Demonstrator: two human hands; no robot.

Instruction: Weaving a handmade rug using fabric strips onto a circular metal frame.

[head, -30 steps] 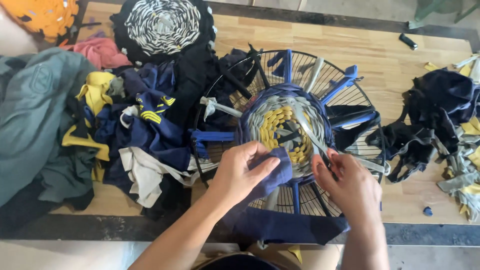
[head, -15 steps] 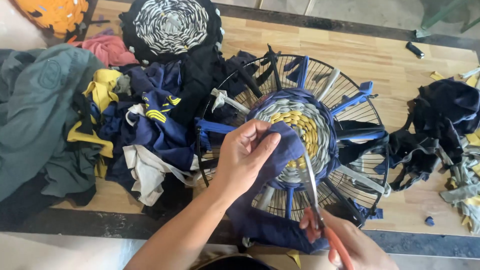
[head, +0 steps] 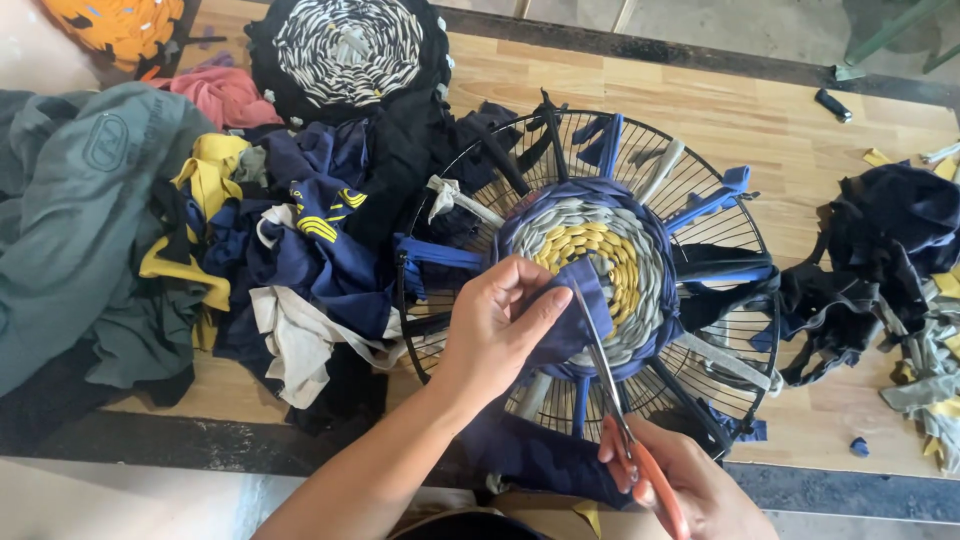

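1. Head view, starting at nine o'clock: a heap of fabric scraps in grey-green, navy, yellow and cream sits on the wooden table, untouched by either hand.
2. Moving in, the left hand is curled, thumb and fingers pinching a navy fabric strip and holding it taut over the lower left edge of the weaving.
3. That strip lies at about seven o'clock on the round woven mat, a spiral of yellow centre, grey ring and navy-blue border, worked on a black wire fan guard used as a loom.
4. Step in hand, as I read it: trimming the strip. The orange-handled scissors point up toward twelve o'clock, blades lying alongside the pinched cloth, just right of the left thumb.
5. The right hand, at five o'clock low in the frame, is wrapped around the scissor handles, fingers closed through the loops. How far the blades part I cannot tell.
6. The next move likely calls for steady tension from the left hand and a clean closing of the blades clear of the fingertips and the woven rows.
7. At three o'clock, a dark fabric pile with loose yellow and grey offcuts rests well apart from both hands.
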